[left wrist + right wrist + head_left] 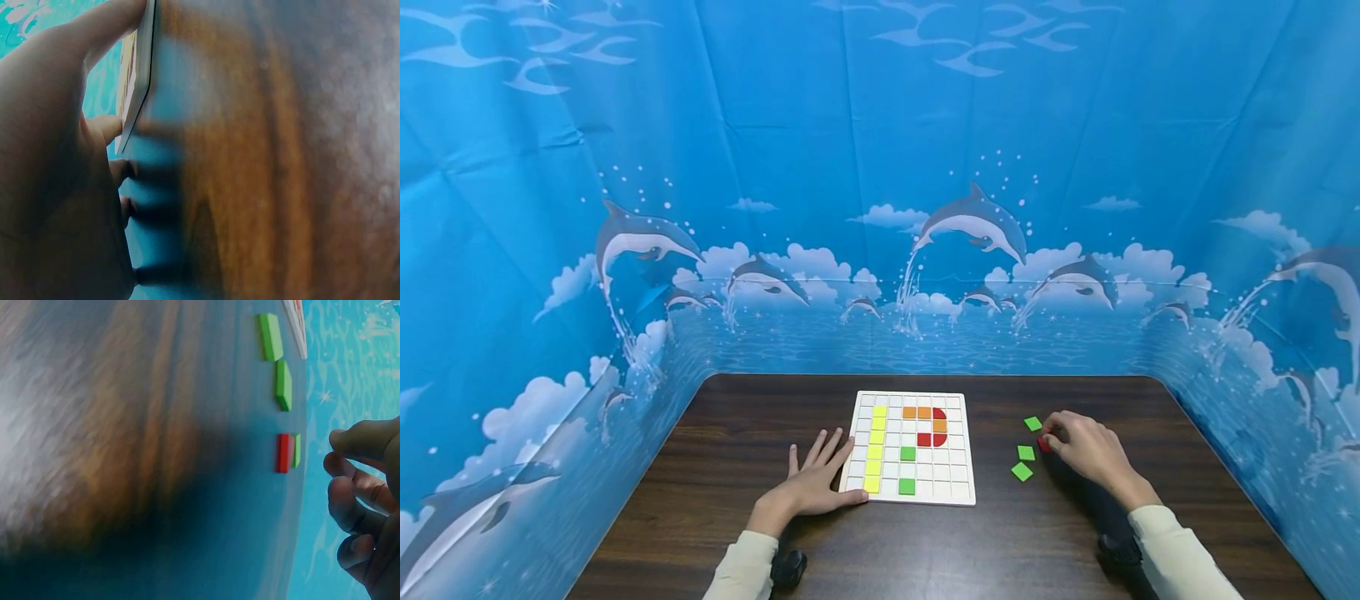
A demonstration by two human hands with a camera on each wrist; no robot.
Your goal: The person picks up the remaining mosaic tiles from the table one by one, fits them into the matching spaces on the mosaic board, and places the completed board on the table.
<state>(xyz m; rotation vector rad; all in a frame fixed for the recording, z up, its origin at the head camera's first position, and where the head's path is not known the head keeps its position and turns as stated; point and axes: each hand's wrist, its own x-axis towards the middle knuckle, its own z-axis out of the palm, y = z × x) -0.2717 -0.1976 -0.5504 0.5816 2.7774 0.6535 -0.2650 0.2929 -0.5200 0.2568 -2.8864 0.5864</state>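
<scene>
A white gridded board (pixel 929 493) lies on the table. It bears a column of yellow squares (pixel 875 452), several orange and red pieces at upper right, and two green squares (pixel 907 454). My left hand (pixel 811 486) rests spread at the board's left side, its thumb on the lower left corner and its index finger at the left edge. To the right of the board, my right hand (pixel 1086 448) hovers with loosely bent fingers over a red tile (pixel 284 453). The right wrist view shows a gap between the fingertips and that tile, with nothing held.
Three loose green tiles (pixel 1026 453) lie between the board and my right hand; one (pixel 297 450) is close beside the red tile. The dark wooden table (pixel 737 425) ends at a blue dolphin-print curtain (pixel 820 167) behind and at both sides.
</scene>
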